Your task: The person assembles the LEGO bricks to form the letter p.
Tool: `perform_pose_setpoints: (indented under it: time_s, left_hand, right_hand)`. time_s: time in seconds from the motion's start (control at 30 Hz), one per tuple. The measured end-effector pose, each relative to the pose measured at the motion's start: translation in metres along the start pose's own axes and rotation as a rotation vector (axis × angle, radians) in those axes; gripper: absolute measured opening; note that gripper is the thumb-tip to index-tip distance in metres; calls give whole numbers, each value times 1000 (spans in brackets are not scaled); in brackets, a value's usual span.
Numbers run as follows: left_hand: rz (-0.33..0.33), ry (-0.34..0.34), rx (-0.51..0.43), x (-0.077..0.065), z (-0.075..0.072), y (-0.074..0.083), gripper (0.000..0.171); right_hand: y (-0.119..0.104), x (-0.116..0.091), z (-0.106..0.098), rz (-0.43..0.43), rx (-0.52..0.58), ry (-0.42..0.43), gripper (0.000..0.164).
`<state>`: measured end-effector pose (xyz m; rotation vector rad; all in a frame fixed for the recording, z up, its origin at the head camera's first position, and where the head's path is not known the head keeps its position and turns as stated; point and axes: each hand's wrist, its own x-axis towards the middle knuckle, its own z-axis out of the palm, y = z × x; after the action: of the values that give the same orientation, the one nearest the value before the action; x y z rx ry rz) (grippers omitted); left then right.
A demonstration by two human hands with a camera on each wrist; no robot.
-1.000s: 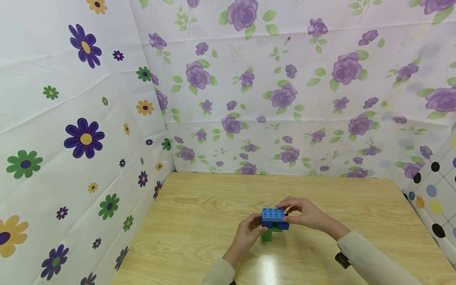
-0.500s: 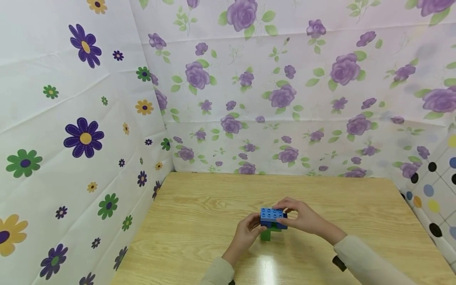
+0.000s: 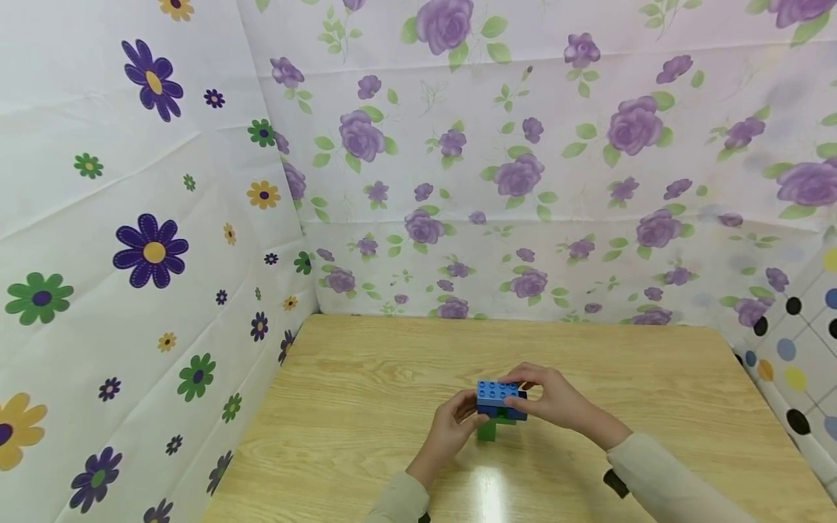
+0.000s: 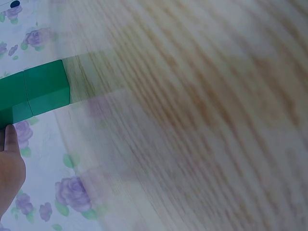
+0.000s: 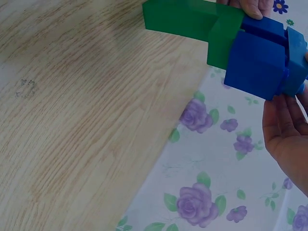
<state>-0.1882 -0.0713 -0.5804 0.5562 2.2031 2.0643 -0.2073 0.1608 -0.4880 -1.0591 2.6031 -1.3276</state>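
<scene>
A light blue brick (image 3: 492, 393) with studs lies on top of dark blue bricks (image 5: 256, 63), which sit on a green column (image 3: 487, 430). My right hand (image 3: 561, 401) pinches the light blue brick at its right end, thumb on the front and fingers behind. In the right wrist view a narrow gap shows between light blue and dark blue. On the left side of the stack, my left hand (image 3: 450, 427) grips the dark blue layer, its thumb in front. Green bricks (image 4: 47, 87) show beside fingers in the left wrist view.
The stack stands on a wooden table (image 3: 366, 378). A rose-patterned sheet (image 3: 392, 181) hangs behind the table, and a daisy-patterned sheet (image 3: 209, 174) hangs along the left. At the right edge is a dotted sheet (image 3: 804, 363).
My right thumb has shifted a little left along the front of the light blue brick. The left hand keeps its grip, and the stack stays nearly where it was.
</scene>
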Motion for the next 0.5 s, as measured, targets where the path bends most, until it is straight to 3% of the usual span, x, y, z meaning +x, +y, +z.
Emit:
perform_pose_setpoints:
  time_s: [0.5]
  left_hand:
    - [14, -4, 7, 1, 0, -5, 37]
  right_hand:
    - [0, -1, 5, 25, 24, 35, 29]
